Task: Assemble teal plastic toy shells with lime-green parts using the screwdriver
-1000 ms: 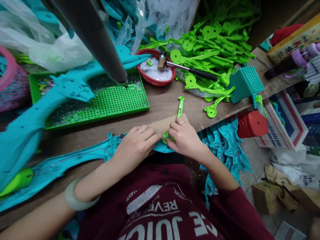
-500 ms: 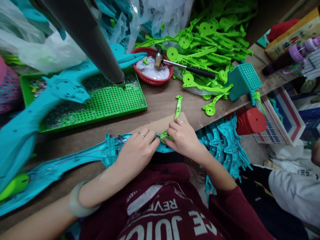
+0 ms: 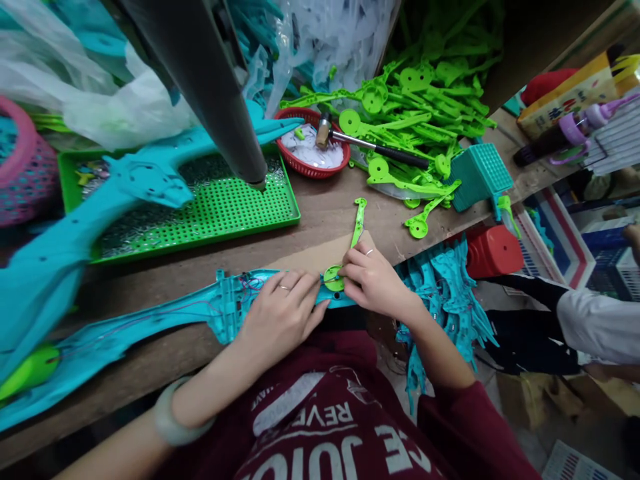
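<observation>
A long turquoise plastic half-shell (image 3: 195,301), with thin dark wires inside it, lies along the front edge of the bench. My left hand (image 3: 287,303) rests over its middle, fingers curled on the shell and thumb at the near side. A green plastic arm with a round disc end (image 3: 332,279) sits on the shell, its narrow hooked end pointing away over the bench. My right hand (image 3: 369,277) pinches this arm beside the disc; the fingertips are partly hidden. A thin wire crosses the disc between my hands.
A green perforated tray (image 3: 240,213) of screws stands behind, under a dark hanging tool (image 3: 210,87). Beyond lie a red basket (image 3: 313,167), a hammer (image 3: 395,155) and heaped green parts (image 3: 425,120). Turquoise shells (image 3: 445,287) hang at right; another person's sleeve (image 3: 600,320) shows nearby.
My left fingers have drawn back from the green disc and the thumb has spread out. My right hand has shifted slightly right, uncovering more of the disc. The view has shifted a little.
</observation>
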